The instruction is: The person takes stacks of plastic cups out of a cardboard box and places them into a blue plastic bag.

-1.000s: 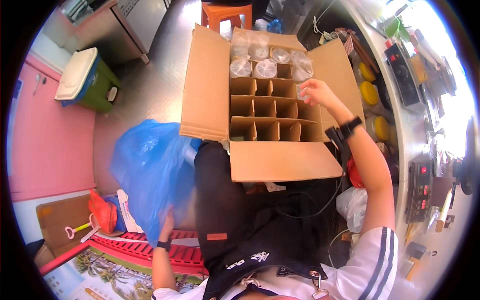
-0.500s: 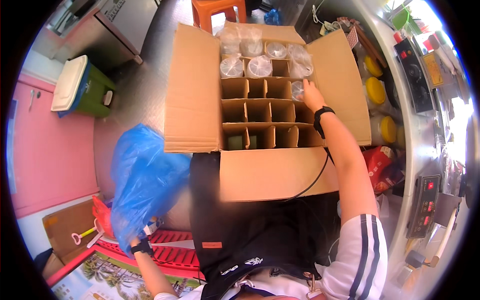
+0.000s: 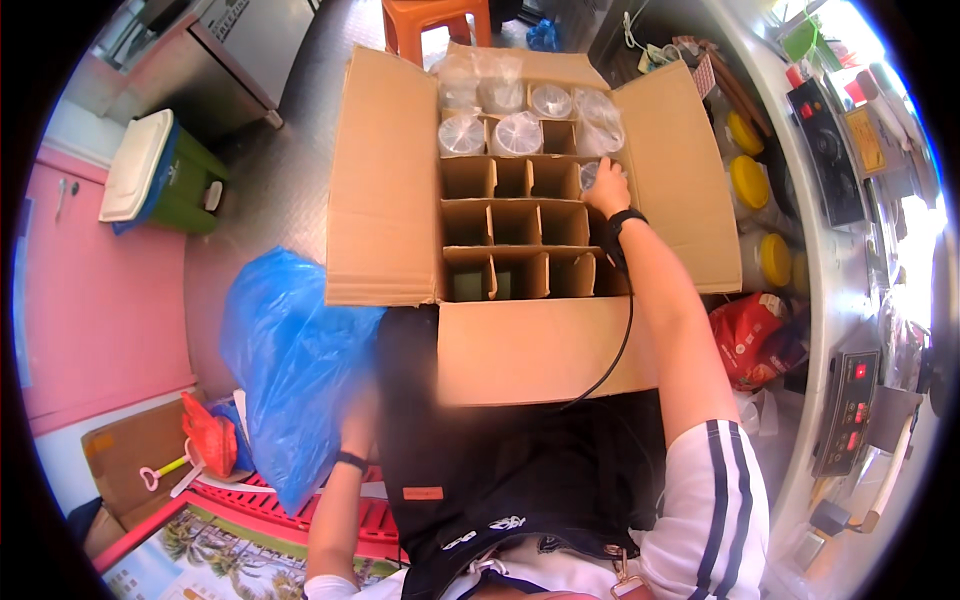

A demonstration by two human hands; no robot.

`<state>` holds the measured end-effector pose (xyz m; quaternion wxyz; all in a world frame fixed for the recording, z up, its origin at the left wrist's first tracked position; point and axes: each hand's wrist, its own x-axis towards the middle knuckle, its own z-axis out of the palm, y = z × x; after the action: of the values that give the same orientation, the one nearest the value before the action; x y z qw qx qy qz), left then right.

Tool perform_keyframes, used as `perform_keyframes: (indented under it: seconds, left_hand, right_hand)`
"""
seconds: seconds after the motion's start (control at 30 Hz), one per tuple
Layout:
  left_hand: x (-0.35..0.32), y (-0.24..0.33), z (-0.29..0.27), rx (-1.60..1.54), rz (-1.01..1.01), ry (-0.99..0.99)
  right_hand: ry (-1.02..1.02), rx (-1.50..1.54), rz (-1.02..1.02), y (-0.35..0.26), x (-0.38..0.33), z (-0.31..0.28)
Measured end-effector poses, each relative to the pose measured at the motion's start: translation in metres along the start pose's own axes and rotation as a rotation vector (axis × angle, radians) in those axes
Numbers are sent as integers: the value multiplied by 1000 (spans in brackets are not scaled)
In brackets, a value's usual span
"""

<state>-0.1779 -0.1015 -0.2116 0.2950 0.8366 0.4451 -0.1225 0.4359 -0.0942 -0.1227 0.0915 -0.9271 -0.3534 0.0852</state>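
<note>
A cardboard box (image 3: 540,350) with its flaps spread stands in front of me, split by brown dividers into compartments. My right hand (image 3: 606,190) reaches into a compartment on the right side, its fingers closed round the top of a clear, round-ended plastic-wrapped cylinder (image 3: 586,177). Farther back, several similar wrapped cylinders (image 3: 518,134) fill compartments. On my left, a large blue plastic bag (image 3: 290,370) hangs beside my leg. My left hand (image 3: 361,420) is against the bag's right side, next to my black apron; blur and the bag hide its fingers.
An orange stool (image 3: 440,25) stands beyond the box. To the left are a green bin with a pale lid (image 3: 165,175) and a pink door (image 3: 110,290). Yellow-lidded jars (image 3: 750,182), a red package (image 3: 750,340) and a metal counter (image 3: 820,300) line the right.
My left hand has moved right, from the blue bag's lower end toward my leg, and the bag's lower part has shifted right. My right hand has edged left over the wrapped cylinder.
</note>
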Motion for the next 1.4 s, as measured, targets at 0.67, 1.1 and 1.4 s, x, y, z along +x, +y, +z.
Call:
perform_keyframes:
  seconds: [0.67, 1.1, 1.4]
  left_hand:
    - [80, -12, 16, -17, 60, 69]
    - [-36, -38, -137, -557, -260, 643]
    - [-56, -60, -198, -259, -44, 1067]
  right_hand:
    - [579, 175, -325, -65, -172, -288]
    - [679, 924, -265, -105, -322, -322]
    - [235, 1041, -356, -160, -350, -296]
